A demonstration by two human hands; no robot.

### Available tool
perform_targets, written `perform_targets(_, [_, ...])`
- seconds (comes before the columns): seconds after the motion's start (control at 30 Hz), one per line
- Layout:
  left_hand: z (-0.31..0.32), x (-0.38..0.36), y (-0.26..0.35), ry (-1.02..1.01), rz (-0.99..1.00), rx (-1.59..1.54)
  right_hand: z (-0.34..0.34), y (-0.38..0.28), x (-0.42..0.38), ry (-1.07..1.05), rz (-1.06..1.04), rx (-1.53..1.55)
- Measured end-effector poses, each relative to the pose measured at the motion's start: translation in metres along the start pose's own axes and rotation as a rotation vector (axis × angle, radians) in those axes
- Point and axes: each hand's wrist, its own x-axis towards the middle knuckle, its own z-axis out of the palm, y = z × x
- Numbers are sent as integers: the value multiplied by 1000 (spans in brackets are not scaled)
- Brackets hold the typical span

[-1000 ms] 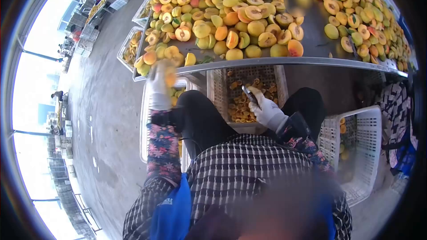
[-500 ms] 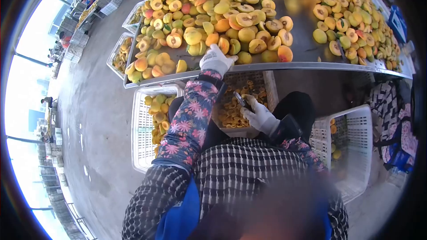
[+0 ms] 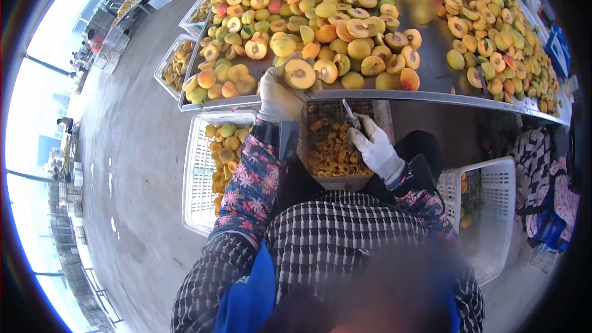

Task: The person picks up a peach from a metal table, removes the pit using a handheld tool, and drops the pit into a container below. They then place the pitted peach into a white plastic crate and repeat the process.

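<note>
My left hand (image 3: 279, 96), in a white glove, is closed around a halved peach (image 3: 300, 74) at the near edge of the metal table. Its cut face is turned up, with the brown pit area in the middle. Lower and to the right, my gloved right hand (image 3: 377, 153) grips a small knife (image 3: 350, 113), its metal blade pointing up and away from me. Under both hands, between my knees, a crate (image 3: 336, 179) holds many curled, ring-like yellow fruit scraps (image 3: 336, 154).
Heaps of peach halves (image 3: 361, 28) cover much of the metal table (image 3: 370, 94). A white crate (image 3: 192, 176) of fruit stands left of my legs, another white crate (image 3: 499, 209) to the right. Bags and cloth (image 3: 542, 185) lie at far right. People work in the left distance.
My left hand has drawn back from the pile and now holds a peach half cut side up. My right hand with the knife has risen slightly toward the table edge.
</note>
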Motion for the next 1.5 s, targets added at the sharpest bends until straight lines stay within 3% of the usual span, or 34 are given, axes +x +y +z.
perform_targets(0.03, [5, -10, -5, -27, -27, -48, -1, -10, 7, 40, -184, -137])
perform_targets(0.17, [9, -20, -27, 115, 19, -56, 7, -41, 23, 76, -303, -307])
perform_targets(0.3, [13, -30, -41, 74, 94, 63, 21, -41, 25, 101, -254, -472])
perform_targets(0.43, [8, -32, -48, -30, 93, 75, 28, -44, 20, 105, -195, -423])
perform_targets(0.57, [6, -33, -56, 13, 89, 120, 31, -35, 13, 30, -88, -421])
perform_targets(0.67, [6, -39, -57, 46, 51, 160, 24, -39, 5, -94, -65, -567])
perform_targets(0.77, [2, -38, -46, -11, -120, 377, 17, -41, -3, -132, -88, -666])
perform_targets(0.87, [2, -38, -46, -19, -129, 389, 23, -17, -4, -42, -259, -414])
perform_targets(0.97, [3, -38, -46, -41, -96, 413, 24, -30, -3, -63, -196, -263])
perform_targets(1.1, [-2, -30, -38, -81, -210, 695, 10, -17, 2, -198, -192, -390])
perform_targets(1.2, [-4, -25, -44, -119, -222, 559, 16, -12, 2, -197, -162, -76])
perform_targets(1.3, [-5, -28, -53, -125, -200, 369, 15, -29, -5, -325, 445, 692])
perform_targets(1.37, [-5, -24, -61, -168, -217, 200, 10, -31, -7, -343, 656, 1059])
perform_targets(1.5, [-2, -21, -78, -267, -262, -68, 8, -26, -12, -569, 541, 1375])
